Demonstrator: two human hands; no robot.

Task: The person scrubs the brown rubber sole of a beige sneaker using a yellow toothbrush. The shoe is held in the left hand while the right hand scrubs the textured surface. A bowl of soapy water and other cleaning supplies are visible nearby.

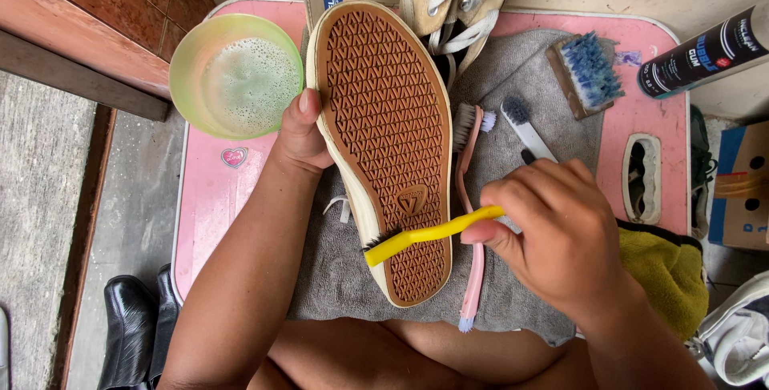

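Your left hand (300,134) clamps the sneaker (384,150) by its left rim, thumb on the pale sidewall, sole up over the grey towel (529,86) at the middle of the pink table (208,198). Your right hand (561,230) is closed in a pinch around the yellow brush (424,236), its dark bristles against the shoe's near-left edge by the heel. The shoe's long axis runs from the table's far edge toward you, toe away and heel close. It looks light, with a stiff, grippy rubber tread and a softer canvas upper, so the midfoot sidewall appears the steadiest hold; wet rubber may turn slick. A green bowl (236,74) of suds sits at the far-left corner, and a pink brush (473,198) lies just right of the shoe.
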